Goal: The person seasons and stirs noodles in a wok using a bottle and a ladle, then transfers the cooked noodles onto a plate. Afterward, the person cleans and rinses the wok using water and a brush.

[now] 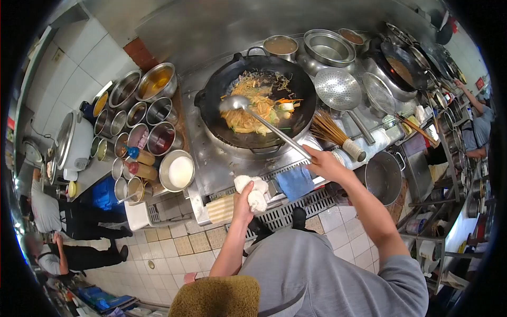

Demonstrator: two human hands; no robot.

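Observation:
My right hand point(325, 164) is closed around the handle end of a long metal ladle point(274, 129). The ladle's bowl hangs over the left part of a large black wok point(216, 134). Inside the wok lie noodles point(251, 108) with shredded vegetables, and pale and orange pieces sit at the right. My left hand point(244, 205) grips a bunched white cloth point(256, 196) in front of the stove's edge, apart from the wok. A striped cloth point(221, 208) and a blue cloth point(296, 183) lie along that edge.
Several metal bowls of ingredients, squeeze bottles point(142, 156) and a bowl of white powder or grains point(179, 171) stand left. A perforated skimmer point(338, 89), a bamboo brush point(330, 129) and a dark pot point(384, 177) are right. Other people point(68, 211) stand at far left and right.

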